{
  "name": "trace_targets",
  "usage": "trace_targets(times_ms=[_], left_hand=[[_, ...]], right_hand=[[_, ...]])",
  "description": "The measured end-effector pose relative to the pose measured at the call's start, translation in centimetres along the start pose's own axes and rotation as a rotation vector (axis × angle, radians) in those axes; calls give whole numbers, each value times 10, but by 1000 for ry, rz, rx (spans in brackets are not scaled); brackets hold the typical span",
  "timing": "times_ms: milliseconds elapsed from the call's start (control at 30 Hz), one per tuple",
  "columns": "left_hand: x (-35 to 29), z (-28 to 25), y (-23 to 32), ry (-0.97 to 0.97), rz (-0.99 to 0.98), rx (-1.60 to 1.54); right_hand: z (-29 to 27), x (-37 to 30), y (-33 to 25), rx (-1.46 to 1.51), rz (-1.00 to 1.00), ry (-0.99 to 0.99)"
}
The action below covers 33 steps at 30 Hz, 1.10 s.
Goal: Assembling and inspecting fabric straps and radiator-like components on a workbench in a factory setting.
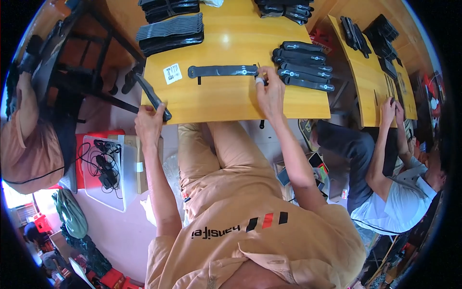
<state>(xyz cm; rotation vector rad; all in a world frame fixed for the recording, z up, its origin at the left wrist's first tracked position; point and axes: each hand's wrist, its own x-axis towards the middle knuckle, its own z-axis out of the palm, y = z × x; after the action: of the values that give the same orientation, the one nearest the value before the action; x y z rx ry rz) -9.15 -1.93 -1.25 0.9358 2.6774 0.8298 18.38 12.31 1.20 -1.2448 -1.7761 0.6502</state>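
A flat black strap with a rounded left end and pale print lies crosswise on the yellow wooden table. My right hand, a white band round one finger, has its fingers closed at the strap's right end; the fingers partly hide that end. At the table's left edge my left hand pinches another dark strap, which slants over the edge. Just below the first strap's left end, a short black tab sticks out. A white printed label lies between the two straps.
Stacked black straps stand at the far left of the table, and a row of printed straps at the right. A co-worker handles thin pieces at another table on the right. A translucent bin with cables stands lower left.
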Motion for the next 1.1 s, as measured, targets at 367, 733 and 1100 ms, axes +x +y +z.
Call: trace_targets(times_ms=[367, 733, 1100], left_hand=[[-67, -17, 37, -354, -127, -1099], [-104, 10, 57, -749, -310, -1498], [-107, 5, 64, -504, -211, -1442]], right_hand=[[19, -100, -38, 511, 29, -404], [10, -92, -59, 1145, 836, -649], [-19, -98, -72, 516, 355, -712]])
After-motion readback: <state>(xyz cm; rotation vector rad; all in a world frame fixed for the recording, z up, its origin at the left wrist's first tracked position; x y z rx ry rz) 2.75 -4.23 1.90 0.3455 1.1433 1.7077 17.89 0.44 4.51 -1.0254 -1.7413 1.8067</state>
